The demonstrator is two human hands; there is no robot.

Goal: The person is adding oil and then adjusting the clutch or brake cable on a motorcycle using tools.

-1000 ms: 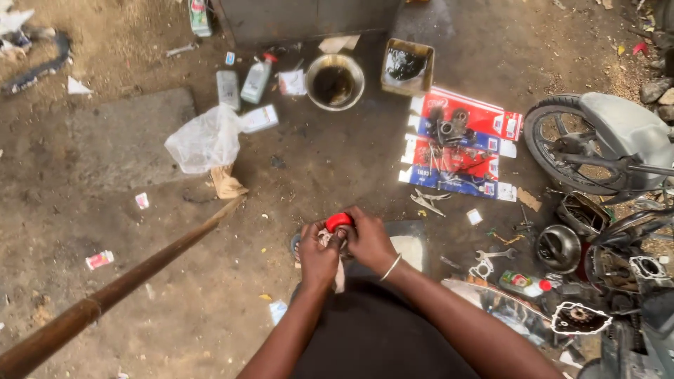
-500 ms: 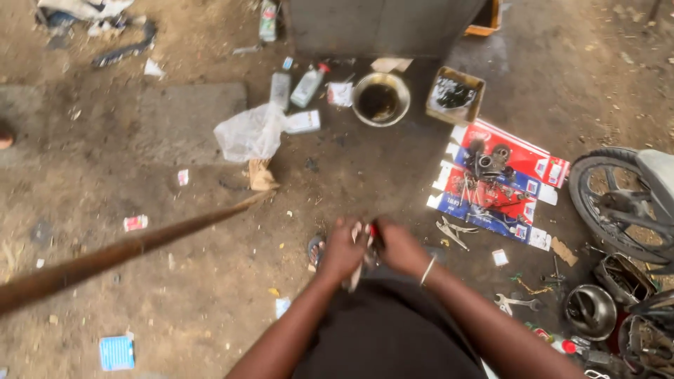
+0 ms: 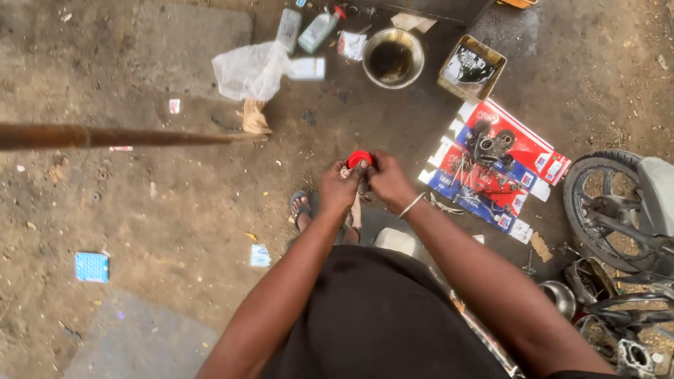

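Observation:
My left hand (image 3: 341,187) and my right hand (image 3: 388,181) meet in front of me, both closed around a small red round object (image 3: 359,158) with a pale rag-like strip (image 3: 354,209) hanging beneath. A bangle sits on my right wrist. What lies under the red piece is hidden by my fingers. My sandalled foot (image 3: 300,209) shows on the dirt just below my hands.
A long brown pole (image 3: 119,137) crosses from the left. Ahead lie a metal bowl (image 3: 393,57), a small box (image 3: 472,69), bottles (image 3: 317,29), a plastic bag (image 3: 247,70) and engine parts on red and blue cardboard (image 3: 491,163). A motorcycle wheel (image 3: 609,210) stands right.
The view has shifted so the ground items sit further right and up. My hands stay together on the red object, raised slightly, and the pole now lies nearly level.

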